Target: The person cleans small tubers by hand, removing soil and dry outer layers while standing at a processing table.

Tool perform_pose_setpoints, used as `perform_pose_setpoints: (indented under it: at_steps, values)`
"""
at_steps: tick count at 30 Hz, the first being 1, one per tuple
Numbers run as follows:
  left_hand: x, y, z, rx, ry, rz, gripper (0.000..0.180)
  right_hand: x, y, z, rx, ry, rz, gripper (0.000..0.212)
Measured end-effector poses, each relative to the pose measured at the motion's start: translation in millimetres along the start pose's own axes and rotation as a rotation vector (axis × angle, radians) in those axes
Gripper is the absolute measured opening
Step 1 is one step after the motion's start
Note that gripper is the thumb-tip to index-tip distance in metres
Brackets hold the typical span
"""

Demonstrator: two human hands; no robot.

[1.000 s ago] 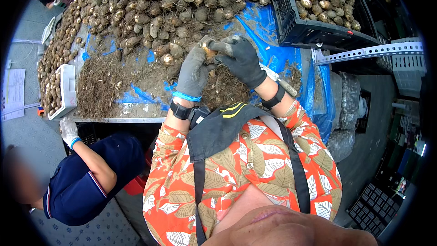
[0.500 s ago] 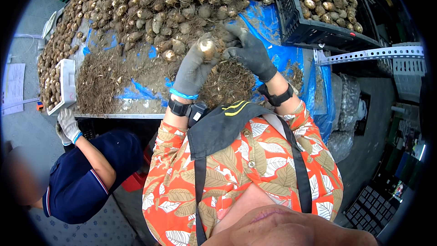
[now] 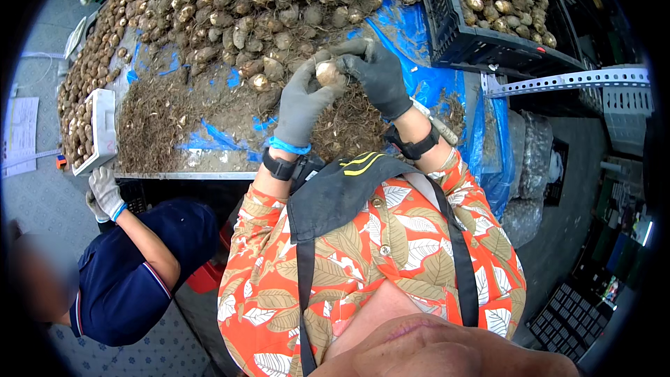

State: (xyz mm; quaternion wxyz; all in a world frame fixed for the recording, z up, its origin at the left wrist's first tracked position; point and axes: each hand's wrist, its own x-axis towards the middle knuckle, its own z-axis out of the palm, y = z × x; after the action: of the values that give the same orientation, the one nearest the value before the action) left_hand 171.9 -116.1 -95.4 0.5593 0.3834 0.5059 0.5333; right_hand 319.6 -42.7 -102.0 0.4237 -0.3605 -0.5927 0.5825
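Between my two gloved hands is a small hairy taro corm [image 3: 329, 74] with a pale end, above the table. My left hand [image 3: 301, 98], in a grey glove, is closed around its left side. The right hand [image 3: 379, 77], in a darker glove, has its fingers bent against the corm's right side and top. Beneath my hands lies a heap of brown root fibres [image 3: 349, 126]. A big pile of similar taro [image 3: 279, 0] spreads over the far side of the table.
A black crate [image 3: 447, 45] full of taro stands at far right, beside a perforated metal bar [image 3: 565, 85]. At left, a co-worker's gloved hand [image 3: 106, 192] is by a white tray [image 3: 105, 129]. A pale slim tool-like thing [image 3: 436, 123] lies by my right wrist. Blue sheeting [image 3: 412, 35] covers parts of the table.
The taro has shifted slightly right and turned in my fingers. My right hand has moved a little left and up, closing onto it.
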Motion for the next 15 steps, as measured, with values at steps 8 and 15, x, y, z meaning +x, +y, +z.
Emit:
perform_pose_setpoints:
  at_steps: [8, 15]
  values:
    - [-1.0, 5.7, -7.1, 0.099, 0.006, 0.19, 0.085, -6.7, 14.4, -40.8, -0.672, -0.361, 0.08, 0.035]
    - [-1.1, 7.1, -3.1, 0.482, 0.037, 0.349, 0.087, 1.5, -23.5, -25.7, -0.386, -0.334, -0.177, 0.037]
